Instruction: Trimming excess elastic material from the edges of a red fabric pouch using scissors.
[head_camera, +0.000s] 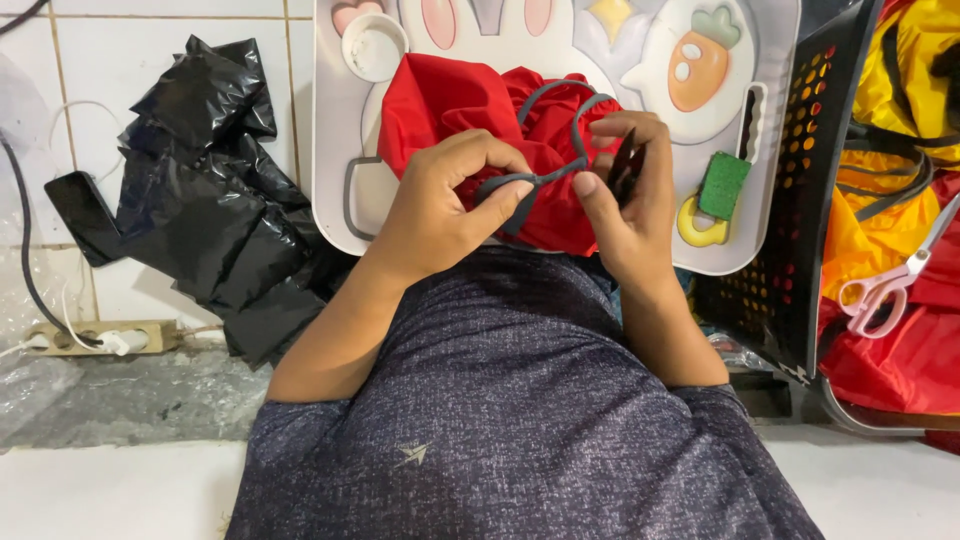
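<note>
A red fabric bag (455, 105) with a grey drawstring cord (545, 175) is bunched over a white plastic tray (335, 120). My left hand (440, 205) pinches the grey cord near its end, in front of the red fabric. My right hand (625, 195) holds the other part of the cord and a small dark object whose shape I cannot make out. Both hands meet just above my grey speckled shirt (520, 400).
A crumpled black plastic bag (210, 190), a dark phone (82, 215) and a power strip (95, 338) lie on the tiled floor at left. At right, a black perforated basket (800, 200) holds yellow and red fabric (900, 100); pink-handled scissors (885, 285) rest on top. A green sponge (722, 185) sits on the tray.
</note>
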